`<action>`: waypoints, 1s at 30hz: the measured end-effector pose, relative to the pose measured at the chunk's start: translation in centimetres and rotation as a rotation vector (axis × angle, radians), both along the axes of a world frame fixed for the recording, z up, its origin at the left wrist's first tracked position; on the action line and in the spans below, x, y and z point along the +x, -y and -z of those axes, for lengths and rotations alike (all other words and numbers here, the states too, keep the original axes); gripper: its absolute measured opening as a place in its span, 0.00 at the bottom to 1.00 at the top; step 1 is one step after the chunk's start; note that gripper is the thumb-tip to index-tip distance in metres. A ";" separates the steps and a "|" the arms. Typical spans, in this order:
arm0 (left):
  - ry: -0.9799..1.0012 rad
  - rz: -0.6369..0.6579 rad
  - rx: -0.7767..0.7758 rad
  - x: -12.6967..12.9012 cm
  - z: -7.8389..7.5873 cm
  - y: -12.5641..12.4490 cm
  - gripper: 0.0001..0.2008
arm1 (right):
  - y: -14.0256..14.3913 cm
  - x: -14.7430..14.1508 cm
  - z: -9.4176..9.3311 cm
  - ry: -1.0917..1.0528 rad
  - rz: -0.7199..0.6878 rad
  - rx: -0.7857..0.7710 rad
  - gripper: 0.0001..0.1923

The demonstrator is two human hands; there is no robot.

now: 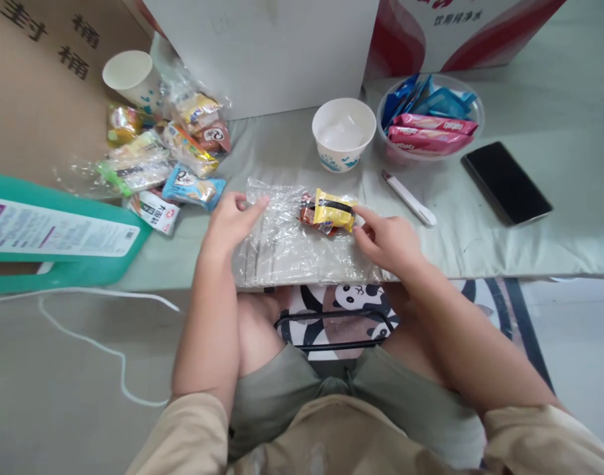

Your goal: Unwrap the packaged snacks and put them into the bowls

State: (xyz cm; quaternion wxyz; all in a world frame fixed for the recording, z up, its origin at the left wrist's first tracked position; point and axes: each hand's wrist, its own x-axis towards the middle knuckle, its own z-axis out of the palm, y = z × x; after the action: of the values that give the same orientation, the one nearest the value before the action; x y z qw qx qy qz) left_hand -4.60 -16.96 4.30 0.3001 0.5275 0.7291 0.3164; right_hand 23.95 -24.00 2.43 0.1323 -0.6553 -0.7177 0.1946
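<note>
A clear plastic bag is laid flat at the near edge of the tabletop, pinned at its upper left corner by the fingers of the left hand, which are loosely curled and pressed down on it. The right hand is half closed, its fingertips set against a yellow snack packet (a reddish wrapper beside it) lying on or in the bag. A white paper bowl is seen just behind, a pile of snacks to the left.

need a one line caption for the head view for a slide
Left hand and right hand press a clear plastic bag holding a yellow snack packet flat on the mat.
</note>
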 end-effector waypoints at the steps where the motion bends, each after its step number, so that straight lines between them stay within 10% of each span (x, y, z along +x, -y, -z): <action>1: 0.012 0.069 -0.099 0.3 0.1 0.1 0.14 | 0.0 -0.3 0.1 -0.010 0.010 0.030 0.27; 5: 0.317 0.408 -0.292 2.2 0.1 1.0 0.09 | 0.2 -2.3 1.1 -0.117 -0.044 0.265 0.24; 13: 1.122 0.377 -0.346 5.1 -0.4 1.3 0.05 | -1.0 -4.1 2.9 -0.194 -0.044 0.284 0.35; 19: 1.140 0.337 -0.390 4.6 -0.6 0.5 0.14 | -2.2 -1.7 2.1 -0.431 0.007 0.245 0.32; 23: 1.166 0.217 -0.391 5.1 -0.8 -0.1 0.02 | -2.1 -0.7 1.7 -0.521 0.141 0.251 0.28; 30: 1.154 -0.118 -0.377 5.3 -1.6 -1.1 0.04 | -0.4 3.6 -2.4 -0.603 0.234 0.597 0.26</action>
State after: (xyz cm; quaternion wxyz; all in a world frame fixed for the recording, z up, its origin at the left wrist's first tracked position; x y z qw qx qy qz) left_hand 0.67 -15.84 5.93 0.7171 0.1673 0.5203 0.4326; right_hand 27.59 -23.57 4.82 0.5405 -0.5791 -0.5929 0.1447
